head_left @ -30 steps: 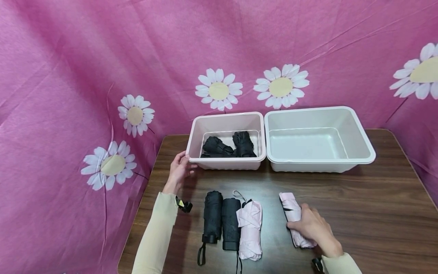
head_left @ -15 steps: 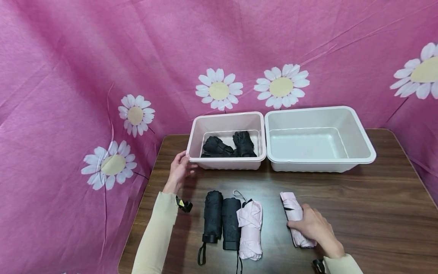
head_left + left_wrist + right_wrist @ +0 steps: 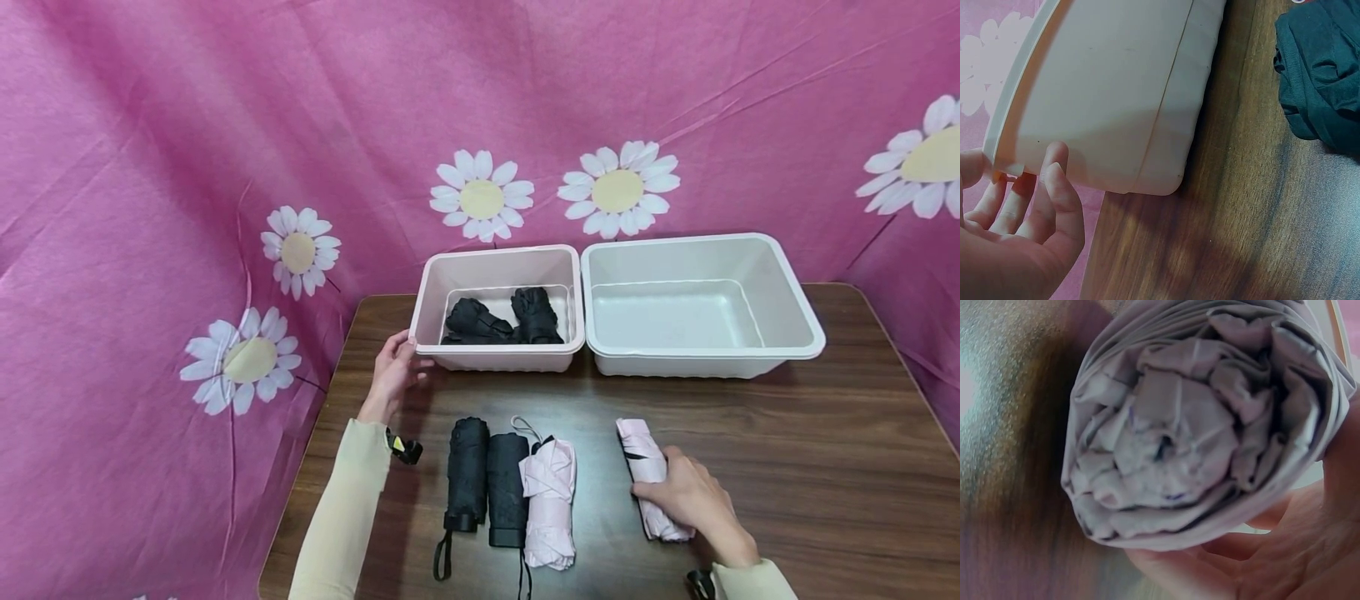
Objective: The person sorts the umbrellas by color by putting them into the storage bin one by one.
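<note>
My right hand [image 3: 688, 496] grips a folded pale pink umbrella [image 3: 643, 452] over the right part of the table; its rolled fabric end [image 3: 1179, 437] fills the right wrist view. My left hand [image 3: 392, 375] pinches the rim at the near left corner of the smaller pale pink bin [image 3: 495, 360], thumb above and fingers below. Inside that bin lie black folded umbrellas [image 3: 534, 315], partly hidden by its front wall. Between my hands, a black umbrella [image 3: 467, 471], a second black umbrella [image 3: 507, 487] and another pink umbrella [image 3: 550, 500] lie side by side.
A larger whitish bin [image 3: 705, 354] stands right of the small one, their rims nearly touching. Both are at the back of the brown wooden table [image 3: 840, 433], before a pink flowered cloth [image 3: 375, 125]. Wrist straps hang from several umbrellas.
The pink umbrella in my right hand has shifted very slightly away from me and to the right. My left hand stays on the bin's rim.
</note>
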